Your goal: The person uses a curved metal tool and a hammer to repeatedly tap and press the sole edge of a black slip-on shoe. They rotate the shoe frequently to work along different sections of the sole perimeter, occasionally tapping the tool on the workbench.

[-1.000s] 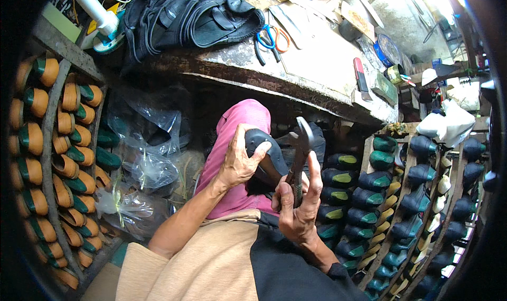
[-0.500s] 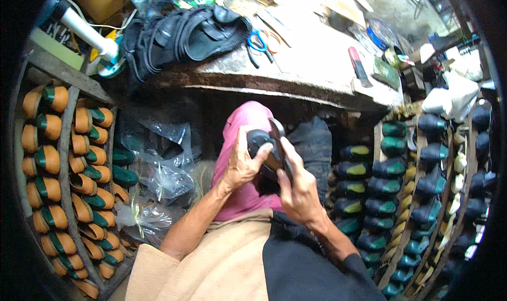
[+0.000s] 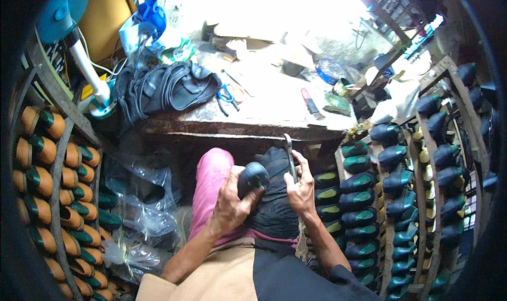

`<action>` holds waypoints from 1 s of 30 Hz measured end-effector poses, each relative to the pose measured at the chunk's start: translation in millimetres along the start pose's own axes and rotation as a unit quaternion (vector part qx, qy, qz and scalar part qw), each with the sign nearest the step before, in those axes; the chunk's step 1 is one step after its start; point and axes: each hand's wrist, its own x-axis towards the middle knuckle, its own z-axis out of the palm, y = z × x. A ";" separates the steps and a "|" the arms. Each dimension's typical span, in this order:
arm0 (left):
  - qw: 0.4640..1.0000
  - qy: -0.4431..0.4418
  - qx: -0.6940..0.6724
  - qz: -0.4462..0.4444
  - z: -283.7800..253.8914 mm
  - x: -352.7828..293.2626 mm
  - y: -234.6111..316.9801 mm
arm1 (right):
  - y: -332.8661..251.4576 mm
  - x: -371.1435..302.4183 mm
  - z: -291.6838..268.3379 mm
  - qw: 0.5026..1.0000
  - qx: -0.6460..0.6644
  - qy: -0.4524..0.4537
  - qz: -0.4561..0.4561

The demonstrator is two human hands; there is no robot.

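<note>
Open gap between left hand [image 3: 236,198] and right hand [image 3: 301,190], above dark cloth [image 3: 275,187]. Ahead, worktop [image 3: 269,108] bars low reach; way over it runs between scissors [image 3: 225,93] and red-handled tool [image 3: 311,103]. Sandals [image 3: 163,90] block worktop's left. Bags [image 3: 150,219] and left rack [image 3: 57,169] crowd left side; right rack [image 3: 387,232] stands near right forearm [image 3: 327,245].

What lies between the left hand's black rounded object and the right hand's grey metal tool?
In the head view, only the dark, wrinkled fabric trouser leg shows there.

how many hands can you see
2: the left hand, gripping a dark rounded shoe piece, and the right hand, to its right, holding a metal tool. No others show.
</note>
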 end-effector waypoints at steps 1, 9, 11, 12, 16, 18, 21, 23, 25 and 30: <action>0.998 -0.023 0.002 0.063 -0.9 -0.1 10.3 | 11.0 11.2 -1.5 0.999 -0.021 0.021 -0.013; 0.891 -0.183 0.406 0.095 81.7 -6.3 4.4 | 117.1 159.5 12.4 0.966 -0.231 0.086 -0.073; 0.866 -0.245 0.417 0.129 91.7 -3.7 -4.6 | 128.4 196.6 15.5 0.961 -0.244 0.101 -0.086; 0.884 -0.241 0.385 0.111 93.4 -1.2 -6.0 | 132.0 209.6 16.3 0.956 -0.234 0.120 -0.130; 0.919 -0.256 0.298 0.025 57.4 51.3 -22.8 | 142.5 209.5 9.4 0.956 -0.260 0.107 -0.077; 0.906 -0.307 0.285 -0.067 35.2 87.0 -37.3 | 157.2 184.4 8.3 0.939 -0.247 0.210 -0.117; 0.800 -0.489 0.214 -0.274 22.0 116.9 -58.6 | 210.9 134.7 8.4 0.951 -0.165 0.261 0.032; 0.784 -0.529 0.159 -0.282 24.8 117.6 -66.8 | 267.8 120.5 20.5 0.943 -0.186 0.181 0.210; 0.781 -0.542 0.201 -0.236 30.7 115.3 -70.7 | 329.0 123.0 41.8 0.906 -0.239 0.060 0.343; 0.783 -0.512 0.165 -0.313 40.3 112.9 -63.6 | 418.6 172.9 116.4 0.885 -0.244 -0.171 0.358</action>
